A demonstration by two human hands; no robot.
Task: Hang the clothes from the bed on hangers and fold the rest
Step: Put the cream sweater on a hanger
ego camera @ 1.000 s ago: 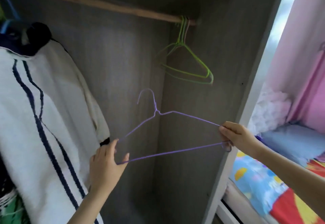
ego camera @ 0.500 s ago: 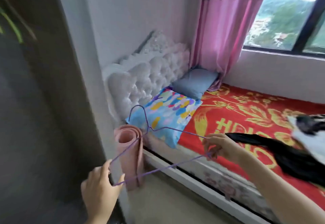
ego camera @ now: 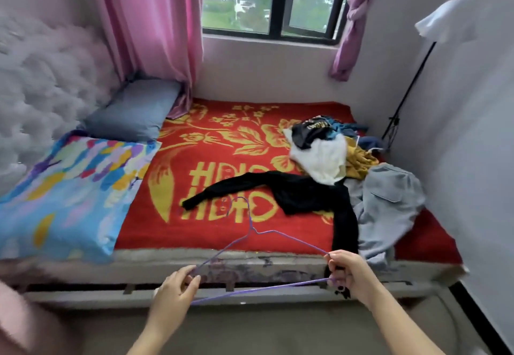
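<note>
A purple wire hanger [ego camera: 251,232] is held level in front of the bed, hook pointing away from me. My left hand [ego camera: 173,290] pinches its left corner and my right hand [ego camera: 349,274] grips its right corner. On the red and gold bedspread [ego camera: 194,215] lies a black long-sleeved top [ego camera: 294,193], spread out with one sleeve hanging over the front edge. Behind it is a heap of clothes: a white garment [ego camera: 322,159], a dark printed shirt [ego camera: 311,130], a mustard piece [ego camera: 360,161], and grey trousers [ego camera: 386,207] on the right.
Two pillows, one colourful [ego camera: 64,187] and one grey-blue [ego camera: 133,109], lie at the left by the tufted headboard [ego camera: 41,84]. Pink curtains [ego camera: 144,20] frame the window. A floor lamp [ego camera: 445,20] stands at the right wall. The bed frame's front edge [ego camera: 250,268] is just beyond my hands.
My view has swung from the wardrobe to the bed. Both hands kept hold of the purple hanger and carried it over to the bed's front edge.
</note>
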